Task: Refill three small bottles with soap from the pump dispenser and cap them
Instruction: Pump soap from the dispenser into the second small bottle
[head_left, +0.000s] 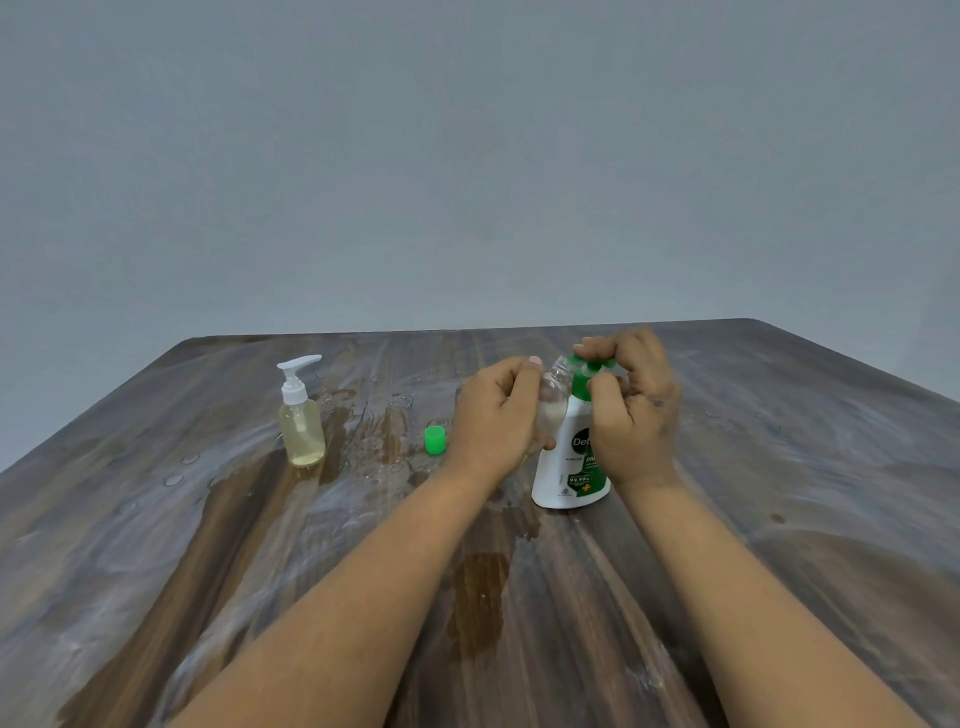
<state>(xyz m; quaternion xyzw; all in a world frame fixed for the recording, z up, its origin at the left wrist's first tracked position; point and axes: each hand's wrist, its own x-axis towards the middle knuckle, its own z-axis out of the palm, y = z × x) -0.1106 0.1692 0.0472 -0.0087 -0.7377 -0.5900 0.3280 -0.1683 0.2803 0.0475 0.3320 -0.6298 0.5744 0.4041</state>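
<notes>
Both my forearms reach forward over the wooden table (779, 415), which is streaked with wet patches. My right hand (631, 410) sits on top of the one white soap dispenser (569, 467), fingers curled over its green pump head (589, 366). My left hand (496, 415) grips one small clear bottle (553, 397), fingers wrapped round its body, tilting its open neck against the pump's spout. Further left stands one clear pump bottle (301, 415) with yellowish liquid, upright and apart. Between it and my left hand lies one green cap (435, 440) on the tabletop.
</notes>
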